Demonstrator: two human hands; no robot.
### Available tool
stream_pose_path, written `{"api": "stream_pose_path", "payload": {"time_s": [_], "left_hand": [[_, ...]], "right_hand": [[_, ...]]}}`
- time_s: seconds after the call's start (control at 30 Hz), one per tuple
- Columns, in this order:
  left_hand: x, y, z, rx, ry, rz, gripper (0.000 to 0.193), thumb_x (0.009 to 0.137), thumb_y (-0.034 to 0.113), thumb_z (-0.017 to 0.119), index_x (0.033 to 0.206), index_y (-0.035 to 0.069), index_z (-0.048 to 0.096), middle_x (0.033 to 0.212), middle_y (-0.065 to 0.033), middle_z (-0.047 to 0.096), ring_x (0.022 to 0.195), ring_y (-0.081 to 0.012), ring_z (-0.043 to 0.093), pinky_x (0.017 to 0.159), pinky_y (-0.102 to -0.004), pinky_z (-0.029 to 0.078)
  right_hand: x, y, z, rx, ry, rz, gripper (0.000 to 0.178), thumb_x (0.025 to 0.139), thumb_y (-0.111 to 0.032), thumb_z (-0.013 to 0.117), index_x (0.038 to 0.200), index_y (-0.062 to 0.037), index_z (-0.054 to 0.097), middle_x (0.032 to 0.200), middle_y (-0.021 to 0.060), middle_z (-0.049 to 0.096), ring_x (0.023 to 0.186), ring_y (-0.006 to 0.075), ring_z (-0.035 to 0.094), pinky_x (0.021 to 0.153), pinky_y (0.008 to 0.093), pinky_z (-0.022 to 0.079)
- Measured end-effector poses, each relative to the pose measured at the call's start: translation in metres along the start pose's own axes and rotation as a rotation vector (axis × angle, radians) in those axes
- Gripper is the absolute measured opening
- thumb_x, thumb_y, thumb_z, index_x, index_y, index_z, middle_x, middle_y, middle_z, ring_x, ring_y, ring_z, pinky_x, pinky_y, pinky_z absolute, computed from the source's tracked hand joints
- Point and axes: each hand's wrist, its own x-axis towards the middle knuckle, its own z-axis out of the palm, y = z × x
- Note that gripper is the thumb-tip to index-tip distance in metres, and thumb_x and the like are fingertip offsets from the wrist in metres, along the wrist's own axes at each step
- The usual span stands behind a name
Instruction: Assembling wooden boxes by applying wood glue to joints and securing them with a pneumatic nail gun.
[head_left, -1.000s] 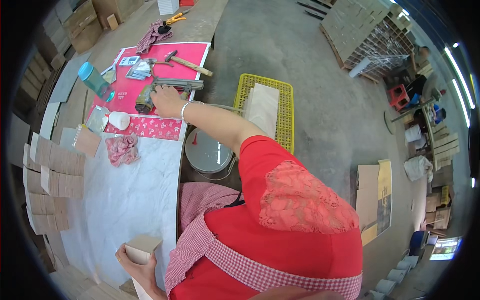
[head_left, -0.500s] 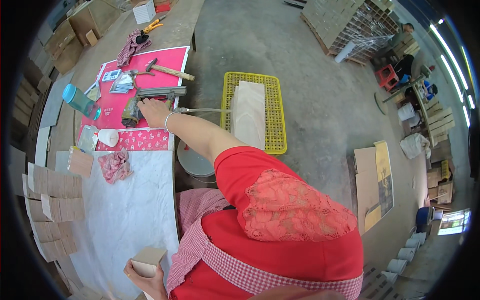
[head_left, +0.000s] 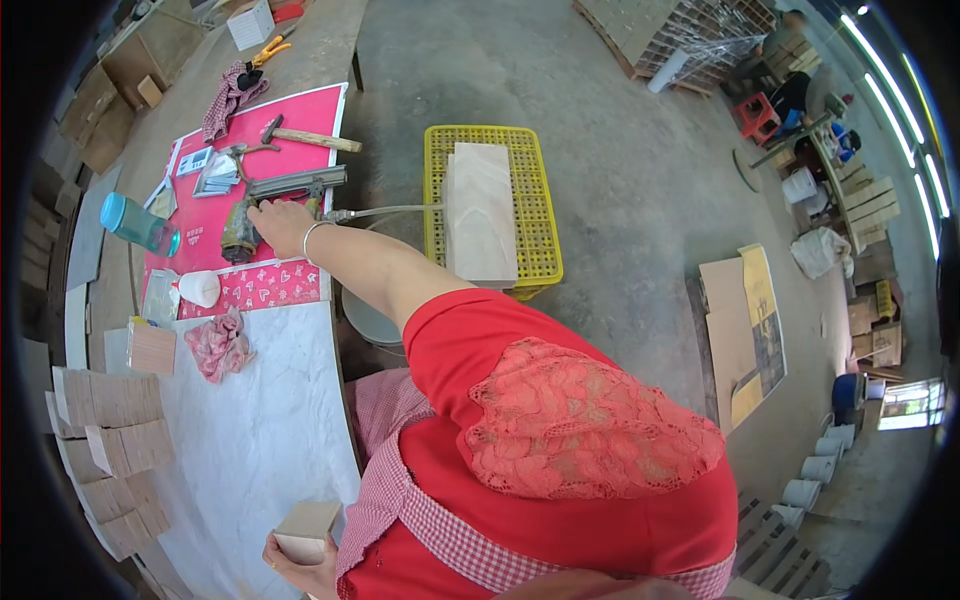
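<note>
My right hand (head_left: 283,226) stretches across the table and closes round the grip of a pneumatic nail gun (head_left: 238,232), which lies on a pink sheet. Its long grey magazine (head_left: 298,182) points to the right, and an air hose (head_left: 385,211) runs off beyond my wrist. At the lower edge my left hand (head_left: 300,573) grips a pale wooden piece (head_left: 308,522) with a squarish top, held close to my apron. The lower part of that piece is hidden.
A hammer (head_left: 315,138), a blue bottle (head_left: 138,225), a white squeeze bottle (head_left: 200,289) and a pink rag (head_left: 220,347) lie on the table. Stacked wooden pieces (head_left: 108,397) line its left edge. Beyond the table's right edge, a yellow crate (head_left: 540,200) carries pale boards (head_left: 484,215).
The view has shifted slightly, so the table and crate sit further left and up. My right hand stays on the nail gun, and my left still holds the wooden piece.
</note>
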Motion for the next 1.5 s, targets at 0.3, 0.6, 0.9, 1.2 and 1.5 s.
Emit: {"api": "stream_pose_path", "payload": {"time_s": [0.3,0.6,0.9,1.2,1.5], "left_hand": [[-0.004,0.007,0.002,0.012,0.024,-0.042,0.084,0.057,0.021,0.089,0.127,0.003,0.046,0.12,-0.0085,0.046,0.114,-0.0245,0.048,0.098,-0.0359,0.042],[0.002,0.024,0.006,0.037,0.068,0.136,0.079,0.055,0.014,0.082,0.124,-0.003,0.047,0.115,-0.0178,0.048,0.107,-0.0349,0.05,0.097,-0.0446,0.041],[0.003,0.026,0.015,0.234,0.148,0.198,0.088,0.049,0.037,0.087,0.122,0.002,0.051,0.114,-0.0194,0.055,0.11,-0.0379,0.053,0.097,-0.0467,0.042],[-0.025,0.048,0.008,0.136,0.261,0.111,0.075,0.052,0.038,0.081,0.114,0.004,0.057,0.11,-0.0108,0.056,0.106,-0.0298,0.054,0.09,-0.0411,0.042],[-0.019,0.044,0.013,0.189,0.229,0.06,0.075,0.054,0.04,0.08,0.116,0.004,0.058,0.111,-0.0099,0.057,0.105,-0.0272,0.054,0.088,-0.0394,0.042]], "right_hand": [[-0.001,0.004,0.007,0.006,0.008,0.0,0.059,0.063,-0.009,0.08,0.114,-0.0034,0.05,0.109,0.0168,0.059,0.104,0.0347,0.061,0.085,0.0441,0.053],[-0.002,0.007,-0.01,-0.011,-0.006,0.003,0.056,0.067,-0.007,0.076,0.116,-0.0035,0.05,0.111,0.0181,0.059,0.105,0.0353,0.061,0.086,0.0447,0.053],[0.003,0.038,-0.018,-0.188,-0.152,-0.091,0.031,0.087,-0.018,0.05,0.107,0.0012,0.063,0.1,0.0264,0.066,0.092,0.0427,0.065,0.08,0.0512,0.052],[0.072,0.027,-0.028,-0.419,-0.144,-0.278,0.043,0.074,-0.024,0.071,0.103,0.0054,0.06,0.092,0.0261,0.067,0.088,0.0364,0.069,0.076,0.0444,0.052],[-0.061,-0.178,-0.134,0.021,-0.573,-0.544,0.022,0.079,-0.012,0.07,0.091,0.0047,0.064,0.08,0.0123,0.069,0.076,0.0162,0.067,0.07,0.0308,0.051]]}}
